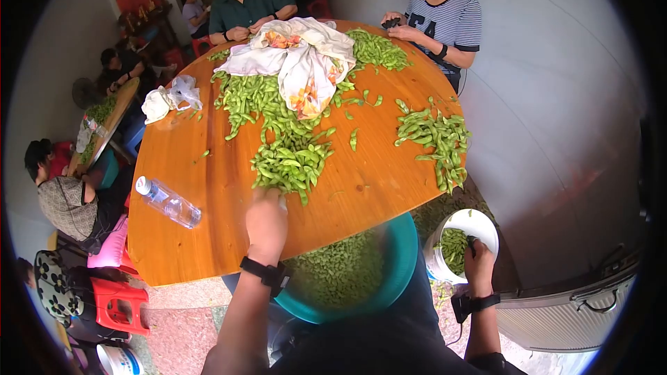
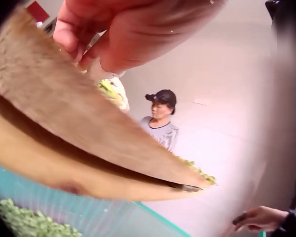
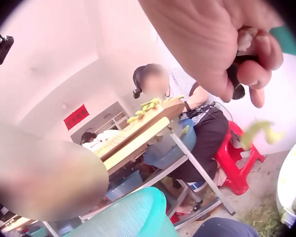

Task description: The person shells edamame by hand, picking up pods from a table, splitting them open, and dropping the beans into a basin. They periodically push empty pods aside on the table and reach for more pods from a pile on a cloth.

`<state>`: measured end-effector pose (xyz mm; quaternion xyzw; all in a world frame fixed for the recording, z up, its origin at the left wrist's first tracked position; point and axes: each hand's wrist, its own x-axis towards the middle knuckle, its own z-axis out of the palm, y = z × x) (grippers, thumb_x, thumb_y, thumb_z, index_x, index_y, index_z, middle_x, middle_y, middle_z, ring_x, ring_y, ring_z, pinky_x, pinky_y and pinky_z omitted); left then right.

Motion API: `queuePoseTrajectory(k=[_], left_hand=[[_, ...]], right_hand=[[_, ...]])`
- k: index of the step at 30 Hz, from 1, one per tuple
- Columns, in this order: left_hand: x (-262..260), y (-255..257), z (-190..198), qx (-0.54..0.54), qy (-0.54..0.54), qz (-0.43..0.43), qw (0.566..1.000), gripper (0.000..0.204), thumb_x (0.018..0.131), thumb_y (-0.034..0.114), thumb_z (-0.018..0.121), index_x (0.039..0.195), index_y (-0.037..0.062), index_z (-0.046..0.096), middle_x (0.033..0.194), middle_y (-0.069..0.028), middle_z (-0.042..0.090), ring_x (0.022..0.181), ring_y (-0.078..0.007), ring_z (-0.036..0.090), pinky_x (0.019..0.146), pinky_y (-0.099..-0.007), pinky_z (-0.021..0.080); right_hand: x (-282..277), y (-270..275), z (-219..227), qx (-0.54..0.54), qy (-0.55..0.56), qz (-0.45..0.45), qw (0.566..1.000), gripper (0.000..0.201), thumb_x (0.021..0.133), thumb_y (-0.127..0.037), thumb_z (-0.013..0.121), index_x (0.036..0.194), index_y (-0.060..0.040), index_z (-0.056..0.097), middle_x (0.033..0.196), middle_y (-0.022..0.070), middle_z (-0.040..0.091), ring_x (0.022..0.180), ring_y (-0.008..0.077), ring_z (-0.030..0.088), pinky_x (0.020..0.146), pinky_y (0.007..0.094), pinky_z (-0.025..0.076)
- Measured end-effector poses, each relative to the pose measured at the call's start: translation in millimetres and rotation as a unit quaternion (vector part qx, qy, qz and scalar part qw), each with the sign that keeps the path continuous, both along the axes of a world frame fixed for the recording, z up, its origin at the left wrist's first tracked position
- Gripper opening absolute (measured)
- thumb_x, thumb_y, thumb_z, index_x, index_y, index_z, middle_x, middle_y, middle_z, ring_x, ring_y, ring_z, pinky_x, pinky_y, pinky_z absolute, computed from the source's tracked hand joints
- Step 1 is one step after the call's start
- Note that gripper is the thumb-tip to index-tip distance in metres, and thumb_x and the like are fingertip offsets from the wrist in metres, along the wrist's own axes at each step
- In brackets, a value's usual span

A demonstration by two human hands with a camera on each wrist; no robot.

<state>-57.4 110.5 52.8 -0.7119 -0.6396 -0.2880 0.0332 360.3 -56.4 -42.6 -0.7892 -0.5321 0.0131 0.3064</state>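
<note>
"Where to find the left hand (image 1: pixel 267 219)?"

"At the near edge of the tabletop (image 1: pixel 379 180), right by the closest pods (image 1: pixel 292 160)."

"Gripping anything?"

"Can't tell; blurred from the head, though seemingly with bent fingers in the left wrist view."

"And the right hand (image 1: pixel 479 264)?"

"Off the right end of the near edge, over a white bucket (image 1: pixel 479 221), with fingers curled round a dark piece (image 3: pixel 237 81)."

"How about the pods?"

"Heaped from the middle toward the near edge, with separate piles along the right edge and toward the far edge."

"Below the near edge?"

"Beans (image 1: pixel 340 267), loose in a teal basin (image 1: pixel 408 257)."

"Anything else up top?"

"Toward the near left corner, a bottle (image 1: pixel 170 203); by the left edge, a plastic bag (image 1: pixel 185 92); over the far pods, a crumpled cloth (image 1: pixel 316 48)."
</note>
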Motion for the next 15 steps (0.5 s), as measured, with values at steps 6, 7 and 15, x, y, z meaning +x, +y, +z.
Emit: queuePoseTrajectory(k=[6,7,15], left_hand=[[0,-26,5,-0.047,0.044,-0.005,0.998,0.012,0.085,0.005,0.061,0.097,0.0017,0.063,0.089,-0.0150,0.065,0.072,-0.0316,0.065,0.063,-0.0397,0.053],[0,-35,5,-0.123,-0.138,-0.043,0.982,0.013,0.087,0.004,0.060,0.099,0.0016,0.063,0.087,-0.0111,0.066,0.067,-0.0230,0.063,0.058,-0.0327,0.051],[21,-83,4,-0.313,-0.500,-0.197,0.783,0.046,0.088,-0.008,0.050,0.130,0.0083,0.058,0.096,-0.0047,0.066,0.065,-0.0064,0.059,0.053,-0.0176,0.045]], right_hand=[[-90,29,56,0.026,0.208,0.198,0.958,0.006,0.086,-0.003,0.060,0.088,0.0007,0.056,0.066,0.0160,0.055,0.059,0.0265,0.055,0.056,0.0366,0.044],[-108,36,71,0.000,0.269,0.246,0.931,0.005,0.088,-0.006,0.059,0.091,-0.0008,0.058,0.067,0.0108,0.055,0.059,0.0193,0.053,0.056,0.0330,0.044],[-195,75,114,-0.198,0.598,0.319,0.709,0.015,0.096,-0.014,0.055,0.088,-0.0041,0.061,0.073,-0.0016,0.059,0.055,0.0042,0.050,0.049,0.0207,0.040]])
